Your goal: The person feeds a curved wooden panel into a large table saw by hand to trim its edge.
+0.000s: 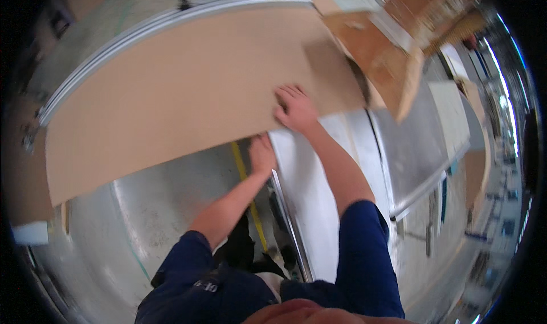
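A large flat brown sheet (188, 90), like cardboard or fibreboard, spans the view in front of me. Its right part rests over a pale metal-edged table (307, 193), while the left part reaches out over the floor. My right hand (296, 106) lies on top of the sheet near its near edge, fingers stretched and thumb apart. Just below and left of it, my left hand (262, 153) is closed at the sheet's near edge, beside the table's edge. Its fingertips are partly hidden there and slightly blurred.
A silver metal rail (188, 12) runs along the sheet's far edge. Brown wooden or cardboard pieces (379, 53) stand at the right end, blurred. Farther right is a grey metal-topped table (407, 144). A yellow line (255, 216) marks the floor below.
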A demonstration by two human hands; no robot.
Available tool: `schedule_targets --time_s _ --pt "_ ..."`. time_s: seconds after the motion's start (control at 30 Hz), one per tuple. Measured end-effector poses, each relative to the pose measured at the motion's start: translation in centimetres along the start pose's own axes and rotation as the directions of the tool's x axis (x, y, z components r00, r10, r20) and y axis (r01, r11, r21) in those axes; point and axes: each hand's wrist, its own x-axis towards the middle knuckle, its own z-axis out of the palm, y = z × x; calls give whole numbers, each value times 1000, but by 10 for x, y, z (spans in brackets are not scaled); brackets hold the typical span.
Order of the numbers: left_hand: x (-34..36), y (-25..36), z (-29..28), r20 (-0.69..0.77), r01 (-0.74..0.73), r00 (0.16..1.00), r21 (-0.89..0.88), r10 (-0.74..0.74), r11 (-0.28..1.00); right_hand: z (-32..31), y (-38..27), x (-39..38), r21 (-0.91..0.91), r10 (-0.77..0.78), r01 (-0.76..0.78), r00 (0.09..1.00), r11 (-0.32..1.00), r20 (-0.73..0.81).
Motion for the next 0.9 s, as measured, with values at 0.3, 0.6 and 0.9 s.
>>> schedule_targets --time_s 0.3,0.6,0.9 --pt "-8 15 -23 33 86 996 -130 -82 988 -7 -25 10 -161 -10 27 995 987 103" --pt "-27 30 -58 69 103 993 -134 -94 986 -25 -59 8 -175 6 15 993 985 121" --pt "-93 25 -73 79 82 994 -20 -80 996 -50 -100 -50 -178 -22 37 996 983 84"
